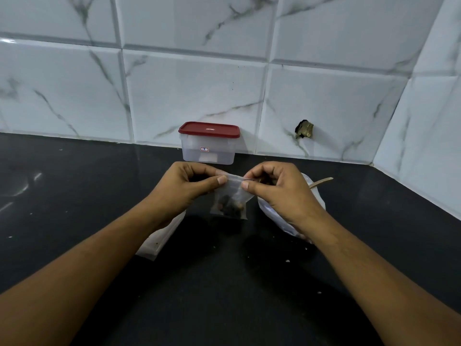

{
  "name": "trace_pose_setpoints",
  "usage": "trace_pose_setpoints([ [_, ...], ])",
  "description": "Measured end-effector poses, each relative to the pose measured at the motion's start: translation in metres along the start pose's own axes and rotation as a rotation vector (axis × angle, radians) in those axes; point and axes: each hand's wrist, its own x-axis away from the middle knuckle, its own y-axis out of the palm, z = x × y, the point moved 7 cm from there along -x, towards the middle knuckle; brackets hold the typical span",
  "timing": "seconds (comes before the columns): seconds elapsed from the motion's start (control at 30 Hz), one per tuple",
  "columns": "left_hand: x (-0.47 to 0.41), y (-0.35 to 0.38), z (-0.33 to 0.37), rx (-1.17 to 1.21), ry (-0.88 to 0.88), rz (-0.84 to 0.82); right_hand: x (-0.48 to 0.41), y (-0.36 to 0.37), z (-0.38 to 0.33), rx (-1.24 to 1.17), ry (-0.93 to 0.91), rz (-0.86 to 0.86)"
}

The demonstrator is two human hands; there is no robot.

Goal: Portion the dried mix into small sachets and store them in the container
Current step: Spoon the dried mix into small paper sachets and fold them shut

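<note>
Sachet (232, 196) of clear plastic, held upright just above the bench (224, 283) between both hands, with a small portion of dried mix (228, 205) settled at its bottom. The left hand (185, 182) and right hand (277, 188) each pinch the top edge between thumb and forefinger, one at either end of the mouth (each grip is pressed together on the plastic, the remaining fingers curled). Judged from this hold, the step in hand is closing the mouth; whether the seal is already shut cannot be told.

The container (208, 152), with its red lid (209, 129) on, stands at the back of the bench against the tiled wall (199, 83), apart from the hands. Its contents cannot be made out through the cloudy side. A large bag (316, 196) lies behind the right hand and is partly hidden by it, with a wooden handle (321, 182) projecting from it. A flat packet (159, 237) lies under the left forearm.

Progress: one sachet is filled. Left to do, it seems, are sealing it, taking off the lid, storing the sachet, and probably further portions.
</note>
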Motion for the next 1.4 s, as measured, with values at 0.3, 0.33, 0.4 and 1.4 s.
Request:
trace_pose_setpoints([
  [0.3,0.0,0.004,-0.004,-0.047,-0.007,-0.019,0.0,0.002,0.001,0.027,0.01,-0.018],
  [0.33,0.0,0.004,-0.004,-0.039,-0.003,-0.015,0.001,0.002,0.002,0.031,0.01,-0.019],
  [0.4,0.0,0.004,-0.003,-0.024,0.008,-0.003,0.001,0.002,0.002,0.022,0.007,-0.019],
  [1.4,0.001,0.006,0.002,0.071,0.052,0.022,0.0,0.01,0.001,-0.073,-0.031,0.03],
])
